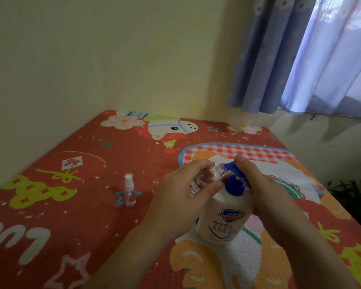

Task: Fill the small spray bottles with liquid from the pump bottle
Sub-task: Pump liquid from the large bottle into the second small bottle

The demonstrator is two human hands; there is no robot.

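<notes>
Head view looks down on a surface covered by a red cartoon-printed mat (pixel 61 215), set into a corner of pale yellow walls. Toward the left of the mat, a small clear plastic spray bottle with a white sprayer top (pixel 130 189) stands upright on a blue star in the print, well apart from both hands. Further right, the left hand (pixel 182 197) holds a second small clear plastic bottle, uncapped (pixel 206 178), tilted with its open neck pointing up and to the right; the fingers (pixel 198 165) of this hand are curled over the bottle's far side and the thumb lies across its near side. The open neck meets the tip of the blue pump nozzle (pixel 232 166) of a large white plastic pump bottle with a blue collar and a blue shield logo on its label (pixel 224 220), which stands upright on the mat just beside and below the tilted bottle. The right hand (pixel 265 190) lies over the pump head from the right, its thumb resting on top of the nozzle; how its remaining fingers lie behind the pump cannot be told. At the upper right hangs a pale blue flower-patterned curtain (pixel 290 55), and a dark green plant (pixel 354 195) shows at the right edge beyond the mat.
</notes>
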